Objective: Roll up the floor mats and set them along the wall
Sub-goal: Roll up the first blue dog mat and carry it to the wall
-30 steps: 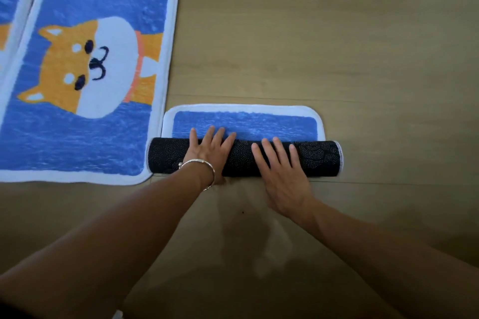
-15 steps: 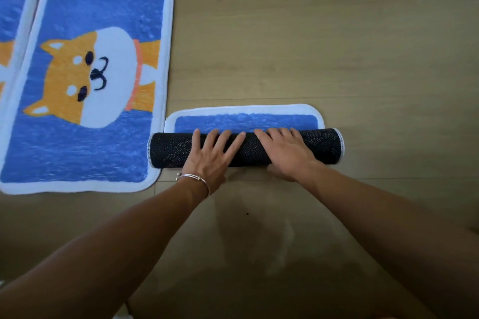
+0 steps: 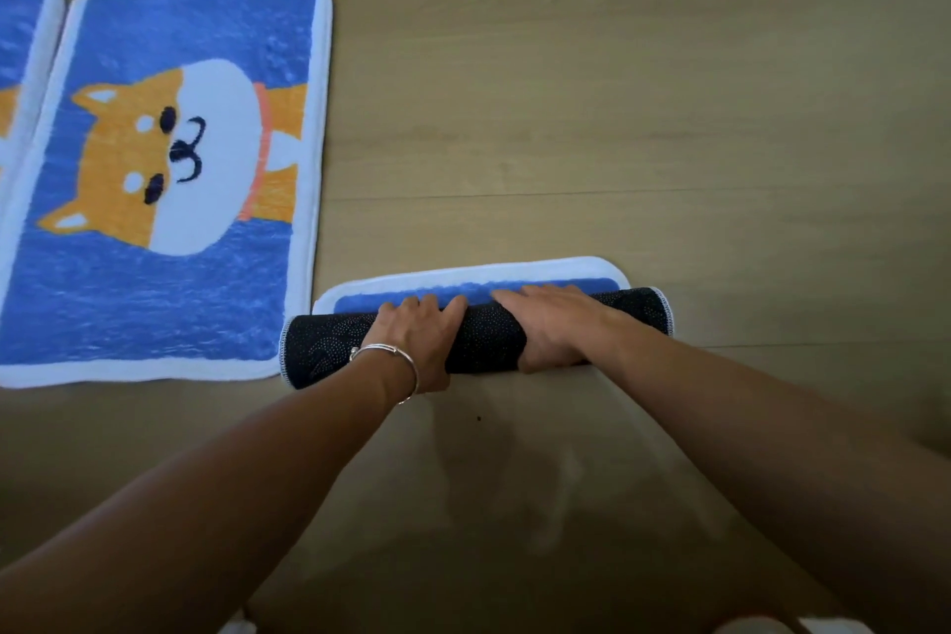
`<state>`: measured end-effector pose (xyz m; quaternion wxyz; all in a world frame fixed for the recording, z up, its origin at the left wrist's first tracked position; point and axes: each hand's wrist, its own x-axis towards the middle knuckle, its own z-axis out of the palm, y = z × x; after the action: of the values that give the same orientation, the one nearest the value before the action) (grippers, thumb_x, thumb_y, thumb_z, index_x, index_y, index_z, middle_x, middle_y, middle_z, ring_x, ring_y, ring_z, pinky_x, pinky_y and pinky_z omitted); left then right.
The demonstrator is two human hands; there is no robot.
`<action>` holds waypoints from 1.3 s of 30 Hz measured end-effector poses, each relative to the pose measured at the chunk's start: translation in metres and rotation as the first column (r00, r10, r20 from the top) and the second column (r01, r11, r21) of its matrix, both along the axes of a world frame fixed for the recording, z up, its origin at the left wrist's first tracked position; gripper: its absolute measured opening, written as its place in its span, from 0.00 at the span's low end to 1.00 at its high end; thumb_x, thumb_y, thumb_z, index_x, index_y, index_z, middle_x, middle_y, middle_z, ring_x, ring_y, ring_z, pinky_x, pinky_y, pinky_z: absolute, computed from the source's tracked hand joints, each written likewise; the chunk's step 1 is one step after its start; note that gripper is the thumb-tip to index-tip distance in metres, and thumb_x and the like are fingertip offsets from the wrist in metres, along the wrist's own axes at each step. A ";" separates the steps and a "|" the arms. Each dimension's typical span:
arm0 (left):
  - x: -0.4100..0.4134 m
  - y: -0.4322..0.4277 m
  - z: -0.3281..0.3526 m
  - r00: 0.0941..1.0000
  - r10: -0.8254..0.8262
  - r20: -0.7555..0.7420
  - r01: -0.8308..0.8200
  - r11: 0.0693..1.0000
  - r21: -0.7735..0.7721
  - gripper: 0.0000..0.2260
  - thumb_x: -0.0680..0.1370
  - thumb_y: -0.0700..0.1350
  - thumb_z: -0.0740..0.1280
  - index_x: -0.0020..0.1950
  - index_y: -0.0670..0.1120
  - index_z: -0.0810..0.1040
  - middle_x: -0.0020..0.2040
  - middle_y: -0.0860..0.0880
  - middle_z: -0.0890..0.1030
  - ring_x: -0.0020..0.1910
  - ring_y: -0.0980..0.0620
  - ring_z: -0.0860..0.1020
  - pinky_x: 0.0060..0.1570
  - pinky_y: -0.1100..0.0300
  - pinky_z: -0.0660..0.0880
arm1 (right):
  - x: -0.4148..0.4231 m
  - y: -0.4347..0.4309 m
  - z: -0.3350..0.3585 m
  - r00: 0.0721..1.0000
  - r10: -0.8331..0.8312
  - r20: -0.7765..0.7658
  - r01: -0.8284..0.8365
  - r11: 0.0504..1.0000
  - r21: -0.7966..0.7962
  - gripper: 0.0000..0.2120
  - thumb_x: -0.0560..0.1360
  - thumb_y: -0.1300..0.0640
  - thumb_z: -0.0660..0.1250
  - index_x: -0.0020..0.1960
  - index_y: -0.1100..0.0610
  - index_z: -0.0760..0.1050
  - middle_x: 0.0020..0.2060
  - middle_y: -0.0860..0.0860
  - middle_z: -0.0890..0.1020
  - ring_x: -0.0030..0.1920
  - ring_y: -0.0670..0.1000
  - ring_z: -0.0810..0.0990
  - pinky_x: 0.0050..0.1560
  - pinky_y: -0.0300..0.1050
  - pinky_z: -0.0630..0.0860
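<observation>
As both hands [image 3: 417, 340] [image 3: 556, 324] clasp the rolled mat [image 3: 321, 350], a dog mat [image 3: 170, 304] lies flat alongside.

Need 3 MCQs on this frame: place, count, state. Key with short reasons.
1. Where does the dog mat lie relative to the roll?
A) left of it
B) right of it
C) under it
2. How many mats are in view?
A) two
B) three
C) four
3. The roll is:
A) finished
B) nearly finished, with a strip left flat
C) not started
Key:
1A: it lies flat off the roll's left end.
2B: roll, dog mat, cut-off mat at the left edge.
3B: a blue-and-white strip shows beyond the roll.
</observation>
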<state>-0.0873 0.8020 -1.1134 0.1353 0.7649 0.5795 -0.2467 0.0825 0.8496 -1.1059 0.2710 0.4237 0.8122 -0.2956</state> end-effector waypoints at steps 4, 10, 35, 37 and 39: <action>-0.004 0.004 0.001 0.999 -0.001 0.052 0.007 0.994 -0.113 0.31 0.65 0.54 0.73 0.62 0.49 0.64 0.54 0.45 0.76 0.53 0.42 0.77 0.47 0.51 0.72 | 0.011 -0.010 0.001 0.991 0.041 -0.128 -0.036 0.998 0.041 0.47 0.68 0.46 0.70 0.77 0.51 0.47 0.72 0.52 0.60 0.70 0.55 0.61 0.70 0.49 0.58; -0.004 0.010 0.006 0.990 0.081 0.117 -0.040 0.946 -0.321 0.31 0.65 0.54 0.74 0.63 0.50 0.65 0.56 0.46 0.77 0.55 0.44 0.77 0.48 0.54 0.72 | 0.013 -0.044 -0.006 0.990 0.143 0.007 -0.135 0.917 0.375 0.48 0.66 0.36 0.70 0.76 0.53 0.50 0.66 0.53 0.67 0.64 0.57 0.68 0.70 0.56 0.57; -0.009 0.019 -0.002 0.981 0.063 0.186 0.000 0.948 -0.319 0.49 0.66 0.63 0.70 0.77 0.54 0.44 0.74 0.51 0.61 0.71 0.47 0.64 0.65 0.46 0.67 | -0.002 0.008 -0.004 0.996 -0.074 -0.041 0.068 0.990 -0.119 0.44 0.57 0.31 0.75 0.67 0.47 0.66 0.59 0.48 0.75 0.59 0.53 0.74 0.57 0.50 0.72; -0.004 0.023 0.001 0.986 0.066 0.153 -0.005 0.929 -0.369 0.51 0.66 0.62 0.72 0.77 0.53 0.42 0.73 0.51 0.62 0.69 0.46 0.67 0.63 0.48 0.69 | -0.001 0.005 -0.004 0.998 -0.062 -0.027 0.059 0.993 -0.099 0.47 0.57 0.30 0.74 0.69 0.49 0.64 0.59 0.50 0.74 0.60 0.54 0.72 0.59 0.51 0.71; -0.001 0.024 0.001 0.989 0.064 0.133 -0.009 0.928 -0.373 0.51 0.64 0.61 0.73 0.76 0.55 0.44 0.71 0.50 0.66 0.65 0.45 0.71 0.59 0.48 0.72 | -0.002 0.002 -0.005 0.999 -0.043 -0.020 0.042 0.997 -0.063 0.48 0.57 0.29 0.73 0.70 0.50 0.63 0.60 0.51 0.72 0.61 0.54 0.69 0.60 0.53 0.70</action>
<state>-0.0879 0.8255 -1.1121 0.3232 0.7303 0.5254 -0.2937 0.0808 0.8515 -1.1107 0.2691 0.4291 0.7961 -0.3311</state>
